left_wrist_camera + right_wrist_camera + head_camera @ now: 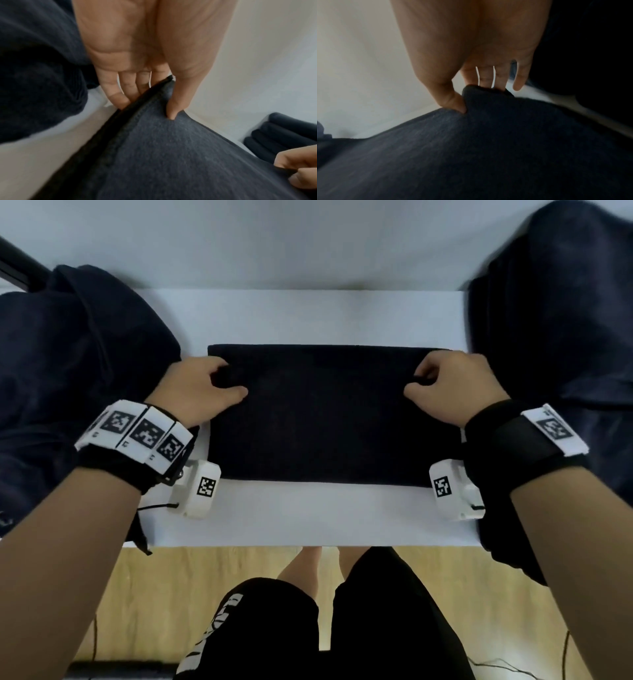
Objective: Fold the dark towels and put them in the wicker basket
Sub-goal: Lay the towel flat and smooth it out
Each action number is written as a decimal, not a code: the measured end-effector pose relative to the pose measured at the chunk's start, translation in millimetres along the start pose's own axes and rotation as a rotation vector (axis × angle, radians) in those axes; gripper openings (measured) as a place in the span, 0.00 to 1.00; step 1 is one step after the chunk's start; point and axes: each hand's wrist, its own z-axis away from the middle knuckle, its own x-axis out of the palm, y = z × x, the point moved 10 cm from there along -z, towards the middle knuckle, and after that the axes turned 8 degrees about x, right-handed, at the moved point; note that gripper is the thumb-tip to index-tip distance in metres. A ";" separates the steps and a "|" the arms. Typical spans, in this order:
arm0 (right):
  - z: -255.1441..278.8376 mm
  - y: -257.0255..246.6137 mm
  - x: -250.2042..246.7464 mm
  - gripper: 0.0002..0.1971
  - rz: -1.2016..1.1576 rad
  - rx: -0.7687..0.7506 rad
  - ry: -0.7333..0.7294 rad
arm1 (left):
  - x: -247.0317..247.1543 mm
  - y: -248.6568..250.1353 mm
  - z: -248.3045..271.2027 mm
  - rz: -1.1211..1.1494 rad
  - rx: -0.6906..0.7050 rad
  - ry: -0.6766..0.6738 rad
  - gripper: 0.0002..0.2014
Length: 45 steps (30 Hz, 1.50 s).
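Observation:
A dark navy towel point(329, 419) lies as a flat rectangle in the middle of the white table point(308, 515). My left hand point(205, 385) pinches the towel's left edge between thumb and fingers; in the left wrist view the thumb point(173, 108) presses on top of the cloth point(171, 155) and the fingers go under its hem. My right hand point(445, 385) pinches the right edge in the same way, and the right wrist view shows its thumb point(453, 102) on a raised bit of the towel point(471, 148). No wicker basket is in view.
A heap of loose dark towels point(68, 364) lies on the left of the table. Another dark pile point(555, 337) fills the right side, seen as stacked folded rolls point(283, 136) in the left wrist view. A pale wall stands behind. Wooden floor point(144, 604) lies below the table's front edge.

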 end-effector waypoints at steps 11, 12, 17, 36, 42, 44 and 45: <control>-15.7 6.6 -7.3 0.18 -0.156 0.030 0.050 | -8.6 -25.5 -2.1 0.306 -0.166 0.212 0.13; -17.6 9.3 -3.6 0.14 -0.155 0.041 0.024 | -6.5 -25.6 -3.1 0.314 -0.169 0.198 0.12; -23.9 8.4 3.0 0.11 -0.414 0.064 -0.038 | -2.5 -25.5 0.8 0.356 -0.167 0.167 0.08; -19.9 18.4 -43.8 0.15 -0.548 0.026 0.351 | -7.5 -35.8 3.4 0.324 -0.183 0.319 0.06; -17.6 19.4 -38.8 0.14 -0.486 0.069 0.351 | -7.2 -35.1 -0.9 0.282 -0.173 0.265 0.08; -14.5 11.4 -52.8 0.13 -0.574 0.017 0.418 | -7.0 -35.3 1.1 0.308 -0.171 0.264 0.12; -13.7 8.7 -59.4 0.12 -0.600 -0.006 0.455 | -7.2 -35.6 2.1 0.318 -0.171 0.273 0.13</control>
